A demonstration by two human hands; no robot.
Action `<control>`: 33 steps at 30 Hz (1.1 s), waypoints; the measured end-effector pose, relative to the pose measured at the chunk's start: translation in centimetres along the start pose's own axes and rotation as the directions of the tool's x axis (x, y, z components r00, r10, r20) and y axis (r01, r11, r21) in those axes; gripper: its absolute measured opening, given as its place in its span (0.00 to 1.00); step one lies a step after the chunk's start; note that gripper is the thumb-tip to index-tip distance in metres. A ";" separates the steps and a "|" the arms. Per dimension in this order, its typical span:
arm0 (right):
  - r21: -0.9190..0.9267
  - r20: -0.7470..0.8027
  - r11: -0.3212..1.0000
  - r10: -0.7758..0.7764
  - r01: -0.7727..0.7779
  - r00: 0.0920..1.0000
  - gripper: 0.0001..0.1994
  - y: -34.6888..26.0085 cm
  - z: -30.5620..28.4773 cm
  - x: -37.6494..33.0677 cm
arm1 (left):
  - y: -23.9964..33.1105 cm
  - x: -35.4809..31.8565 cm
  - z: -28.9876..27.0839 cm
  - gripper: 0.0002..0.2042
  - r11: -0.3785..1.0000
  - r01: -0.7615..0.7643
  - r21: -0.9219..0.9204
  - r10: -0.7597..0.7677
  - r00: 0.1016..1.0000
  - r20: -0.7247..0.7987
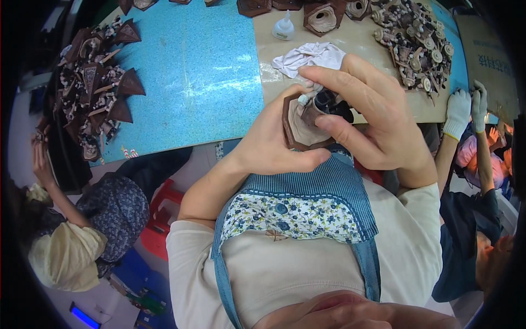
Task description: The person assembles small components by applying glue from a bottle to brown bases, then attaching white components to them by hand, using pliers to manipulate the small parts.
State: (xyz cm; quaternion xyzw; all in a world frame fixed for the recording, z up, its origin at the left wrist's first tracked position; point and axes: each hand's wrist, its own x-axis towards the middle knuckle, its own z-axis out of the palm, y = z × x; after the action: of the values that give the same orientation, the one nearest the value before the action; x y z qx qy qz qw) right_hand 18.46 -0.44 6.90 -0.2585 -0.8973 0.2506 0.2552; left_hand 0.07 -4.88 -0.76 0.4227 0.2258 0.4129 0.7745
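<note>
- Left hand (pixel 274 145) cradles brown hexagonal piece (pixel 300 123), held above bench (pixel 197 71) edge, below white cloth (pixel 312 55).
- Right hand (pixel 372 120) pinches small dark part (pixel 329 101) onto it; both grips clamped.
- Step looks like fitting; next needs steady, aligned pressing.

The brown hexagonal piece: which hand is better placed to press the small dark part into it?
Probably the right hand: its fingers already pinch the small dark part, while the left hand cradles the brown hexagonal piece.

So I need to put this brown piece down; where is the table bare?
The blue table is bare between the left pile of brown pieces and the white cloth. Crowded: the right pile and the far edge by the glue bottle.
</note>
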 end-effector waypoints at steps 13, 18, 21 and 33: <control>0.211 0.007 0.946 -0.253 0.246 0.967 0.20 -0.7 -0.3 -0.8 | -2.0 -1.4 -0.4 0.30 0.940 0.174 -0.294 -0.051 0.922 0.384; 0.147 0.045 0.986 -0.085 0.078 0.995 0.19 -1.9 1.0 -2.1 | -2.5 -4.2 0.2 0.35 0.893 0.244 -0.379 -0.161 0.958 0.237; 0.140 -0.065 0.971 0.204 -0.193 0.977 0.22 -2.8 4.2 -4.5 | -2.5 -5.2 -0.2 0.38 0.918 -0.004 0.396 0.019 0.999 -0.032; 0.284 -0.200 0.947 0.215 -0.153 0.956 0.19 -3.4 9.3 -7.3 | 11.0 -6.9 -12.9 0.21 -0.332 0.594 0.733 0.657 0.703 -0.272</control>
State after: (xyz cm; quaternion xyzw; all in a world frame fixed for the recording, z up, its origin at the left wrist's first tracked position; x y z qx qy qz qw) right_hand 17.23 -10.28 -0.42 -0.3322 -0.7920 0.3599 0.3645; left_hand -17.70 -1.21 1.53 0.6639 0.7160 0.1848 -0.1117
